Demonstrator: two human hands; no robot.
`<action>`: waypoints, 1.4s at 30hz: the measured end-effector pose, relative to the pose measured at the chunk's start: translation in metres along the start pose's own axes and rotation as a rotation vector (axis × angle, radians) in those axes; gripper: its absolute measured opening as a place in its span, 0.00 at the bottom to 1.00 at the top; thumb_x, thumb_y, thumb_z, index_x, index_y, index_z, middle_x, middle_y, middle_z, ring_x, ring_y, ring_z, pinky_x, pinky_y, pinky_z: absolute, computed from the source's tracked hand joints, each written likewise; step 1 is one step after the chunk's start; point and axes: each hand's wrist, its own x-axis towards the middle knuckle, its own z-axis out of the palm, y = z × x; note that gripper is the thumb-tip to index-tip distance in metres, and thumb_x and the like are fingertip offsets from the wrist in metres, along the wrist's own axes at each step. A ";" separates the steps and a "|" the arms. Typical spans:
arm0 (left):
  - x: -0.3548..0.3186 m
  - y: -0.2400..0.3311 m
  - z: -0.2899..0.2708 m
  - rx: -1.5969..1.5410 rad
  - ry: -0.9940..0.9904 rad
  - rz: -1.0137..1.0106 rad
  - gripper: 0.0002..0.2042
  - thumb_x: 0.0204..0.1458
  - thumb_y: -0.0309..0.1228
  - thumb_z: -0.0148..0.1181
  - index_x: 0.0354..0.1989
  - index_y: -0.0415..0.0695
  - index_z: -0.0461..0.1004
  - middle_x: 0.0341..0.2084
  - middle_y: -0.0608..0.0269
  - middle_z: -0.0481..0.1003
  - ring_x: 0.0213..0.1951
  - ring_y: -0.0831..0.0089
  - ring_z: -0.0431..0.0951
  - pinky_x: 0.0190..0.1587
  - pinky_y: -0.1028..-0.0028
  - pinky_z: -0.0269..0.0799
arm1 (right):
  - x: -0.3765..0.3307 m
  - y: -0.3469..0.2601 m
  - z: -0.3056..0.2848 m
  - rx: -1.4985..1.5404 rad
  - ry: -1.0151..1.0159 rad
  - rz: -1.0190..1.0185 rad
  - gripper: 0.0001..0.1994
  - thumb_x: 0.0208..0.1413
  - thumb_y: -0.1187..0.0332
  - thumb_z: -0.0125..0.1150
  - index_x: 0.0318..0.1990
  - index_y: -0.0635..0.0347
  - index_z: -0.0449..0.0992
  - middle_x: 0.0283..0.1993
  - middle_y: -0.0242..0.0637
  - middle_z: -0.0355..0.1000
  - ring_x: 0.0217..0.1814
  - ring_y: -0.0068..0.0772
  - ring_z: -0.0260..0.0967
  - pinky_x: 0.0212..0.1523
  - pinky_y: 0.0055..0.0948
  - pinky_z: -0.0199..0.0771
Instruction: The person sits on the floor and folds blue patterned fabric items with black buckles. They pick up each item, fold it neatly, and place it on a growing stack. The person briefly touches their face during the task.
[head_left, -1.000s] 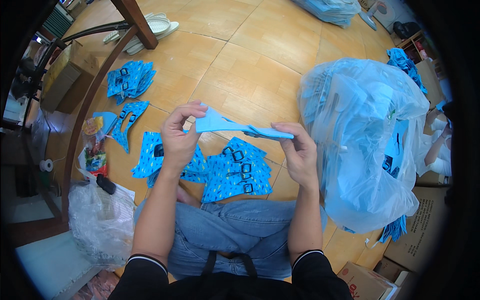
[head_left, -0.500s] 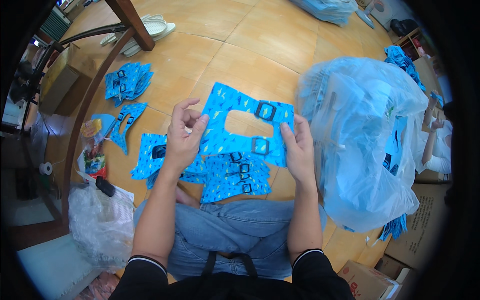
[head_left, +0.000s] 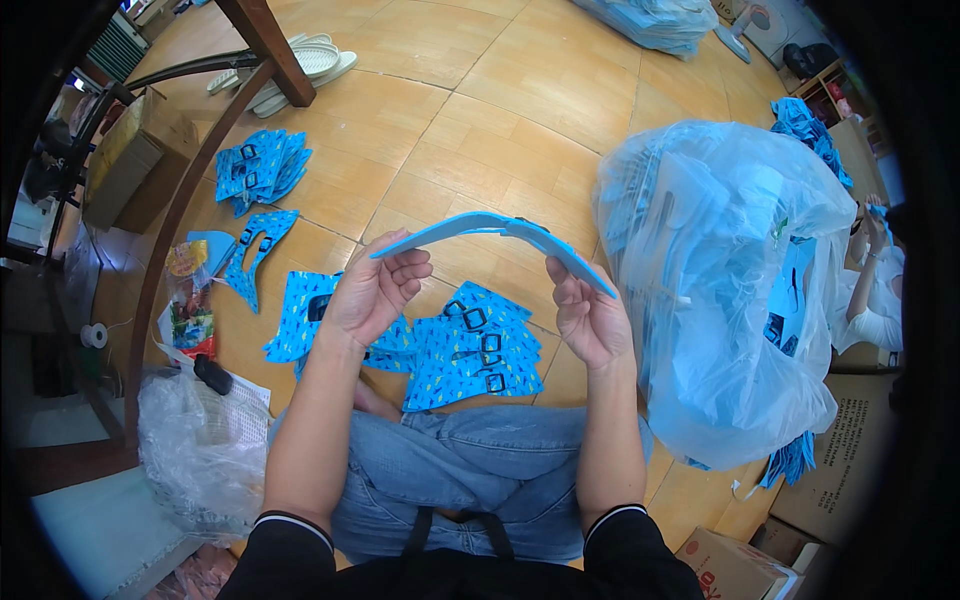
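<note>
A blue printed foam-like piece with black buckles point(head_left: 455, 226) is held up, seen nearly edge-on and bowed into an arch. My left hand point(head_left: 382, 288) grips its left end, fingers curled. My right hand point(head_left: 592, 315) pinches the right end between thumb and fingers. Below, in front of my crossed legs, lies a fanned pile of similar buckled pieces point(head_left: 465, 365). Beside it, partly hidden by my left forearm, another printed piece point(head_left: 296, 320) rests on the floor. Farther left are a single forked piece point(head_left: 258, 250) and a small stack of them point(head_left: 262, 168).
A large clear plastic bag full of blue pieces point(head_left: 690, 300) stands at my right, with cardboard boxes point(head_left: 840, 450) beyond. A wooden chair frame point(head_left: 262, 50), pale sandals point(head_left: 318, 58) and crumpled plastic point(head_left: 195, 440) are on the left. Another person's arm point(head_left: 862, 285) shows at far right.
The held piece has tipped from face-up, its cutout and buckles showing, to edge-on and arched. Both hands have turned with it, uncovering more of the pile below.
</note>
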 end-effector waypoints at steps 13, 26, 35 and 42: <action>-0.003 0.004 0.009 0.128 -0.021 0.037 0.10 0.57 0.35 0.57 0.41 0.42 0.75 0.31 0.56 0.79 0.35 0.69 0.81 0.39 0.73 0.77 | -0.001 0.003 0.005 -0.264 0.013 -0.089 0.28 0.61 0.70 0.54 0.67 0.61 0.53 0.48 0.47 0.73 0.43 0.32 0.76 0.28 0.18 0.81; -0.003 -0.037 0.044 0.471 -0.020 0.464 0.21 0.60 0.36 0.55 0.57 0.43 0.56 0.43 0.47 0.76 0.47 0.60 0.77 0.51 0.64 0.73 | 0.008 0.056 0.018 -0.773 0.137 0.065 0.31 0.60 0.72 0.56 0.69 0.58 0.52 0.42 0.35 0.75 0.40 0.26 0.75 0.42 0.27 0.76; -0.004 -0.044 0.042 0.604 -0.009 0.195 0.20 0.60 0.31 0.56 0.57 0.36 0.63 0.38 0.54 0.78 0.40 0.74 0.79 0.40 0.77 0.75 | 0.011 0.060 0.014 -1.338 0.139 -0.568 0.14 0.60 0.66 0.60 0.48 0.65 0.75 0.33 0.33 0.72 0.31 0.21 0.71 0.29 0.21 0.71; -0.006 -0.058 0.039 0.834 -0.102 0.224 0.17 0.61 0.32 0.55 0.54 0.35 0.67 0.37 0.57 0.78 0.40 0.77 0.78 0.42 0.78 0.74 | 0.011 0.069 0.010 -1.096 0.086 -0.481 0.10 0.59 0.70 0.60 0.43 0.69 0.75 0.36 0.37 0.75 0.34 0.22 0.74 0.34 0.21 0.76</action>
